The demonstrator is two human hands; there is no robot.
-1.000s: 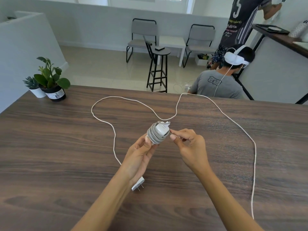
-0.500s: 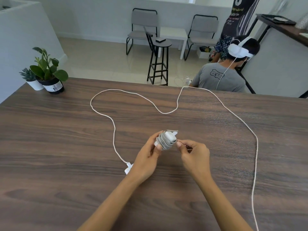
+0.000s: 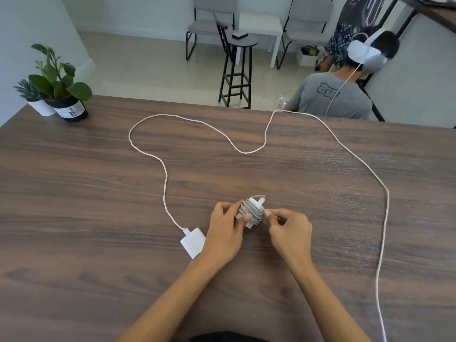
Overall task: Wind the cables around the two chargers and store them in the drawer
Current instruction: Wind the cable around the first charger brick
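Wound charger (image 3: 250,211) held just above the table (image 3: 74,193) in left hand (image 3: 225,233), fingers curled round it to steady the coils, right hand (image 3: 288,230) pinching the cable tail beside it (probably tucking it); second charger (image 3: 193,241) lying unwound by the left wrist.

Person, own body, head view. Two bare forearms enter from 6 o'clock, no sleeves in view. Left hand (image 3: 225,234): bare, five fingers, short plain nails; no ring, watch or band visible. Right hand (image 3: 291,233): bare, short plain nails, wrist unadorned. Dark garment (image 3: 227,336): a black fabric edge at 6 o'clock between the forearms; cut and markings cannot be told.
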